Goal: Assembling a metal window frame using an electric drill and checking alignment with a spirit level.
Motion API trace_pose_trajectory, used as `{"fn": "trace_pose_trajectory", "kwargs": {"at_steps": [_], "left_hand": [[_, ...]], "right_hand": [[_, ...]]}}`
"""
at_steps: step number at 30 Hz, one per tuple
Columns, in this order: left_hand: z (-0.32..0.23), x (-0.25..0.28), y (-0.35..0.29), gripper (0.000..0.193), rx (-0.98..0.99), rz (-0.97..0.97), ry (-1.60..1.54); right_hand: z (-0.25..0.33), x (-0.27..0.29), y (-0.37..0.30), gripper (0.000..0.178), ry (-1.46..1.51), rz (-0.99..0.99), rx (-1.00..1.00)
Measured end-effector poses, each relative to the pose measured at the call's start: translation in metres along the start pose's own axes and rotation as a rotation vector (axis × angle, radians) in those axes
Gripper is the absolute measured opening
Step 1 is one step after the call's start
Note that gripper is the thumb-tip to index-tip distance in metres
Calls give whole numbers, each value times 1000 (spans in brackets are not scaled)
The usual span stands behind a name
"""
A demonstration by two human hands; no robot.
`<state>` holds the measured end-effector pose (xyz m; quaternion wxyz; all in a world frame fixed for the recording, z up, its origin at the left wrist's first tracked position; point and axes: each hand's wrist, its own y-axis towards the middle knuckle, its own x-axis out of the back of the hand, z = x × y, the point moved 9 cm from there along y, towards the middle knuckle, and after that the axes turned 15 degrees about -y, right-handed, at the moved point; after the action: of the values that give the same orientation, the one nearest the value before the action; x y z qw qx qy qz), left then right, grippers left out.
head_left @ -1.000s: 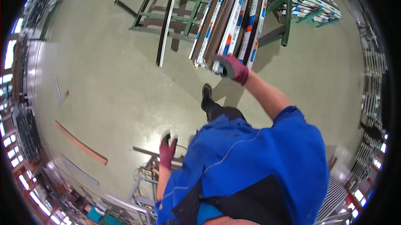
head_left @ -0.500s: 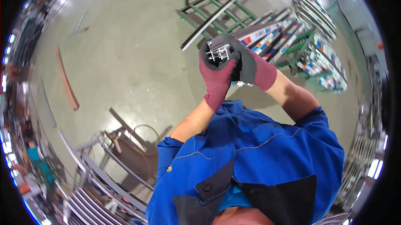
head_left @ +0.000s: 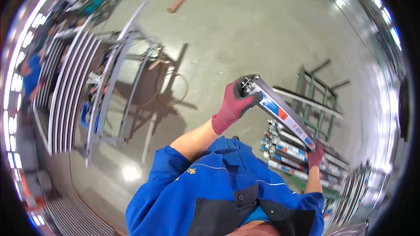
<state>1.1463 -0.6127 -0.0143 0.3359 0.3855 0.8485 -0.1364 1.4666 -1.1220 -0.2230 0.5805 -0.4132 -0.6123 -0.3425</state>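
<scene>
A long metal profile (head_left: 286,118) with a white, blue and red film strip slants across in front of me, its slotted end up at the left. Around that end wrap the fingers of my left hand (head_left: 234,104), in a maroon and black work glove. My right hand (head_left: 316,155), gloved alike, grips the profile much farther along, near the right; part of its fingers is hidden behind the profile. Below the profile lies a stack of similar film-covered profiles (head_left: 297,168), apart from the piece I hold.
Beyond the stack stands a green metal frame (head_left: 323,104) with a dark bar across it. To the left are a grey metal stand (head_left: 120,82), a rack of parallel profiles (head_left: 72,91) and a looped hose (head_left: 186,89). A person in blue (head_left: 31,76) is at the far left.
My view has turned left, toward the stand and rack. My hands, close together at the profile's end before, are now far apart, the right one having slid along it.
</scene>
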Motion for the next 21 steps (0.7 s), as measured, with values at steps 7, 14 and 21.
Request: {"fn": "trace_pose_trajectory", "kwargs": {"at_steps": [7,14,21], "left_hand": [[-99,141,-37,41,-220,-264,-7],[-286,402,-196,45,-546,-755,-199],[-467,475,-479,91,-527,-1080,1707]], "right_hand": [[143,-5,-5,41,98,-152,533],[454,104,-101,42,137,-124,1200],[715,213,-214,44,67,-401,1752]]}}
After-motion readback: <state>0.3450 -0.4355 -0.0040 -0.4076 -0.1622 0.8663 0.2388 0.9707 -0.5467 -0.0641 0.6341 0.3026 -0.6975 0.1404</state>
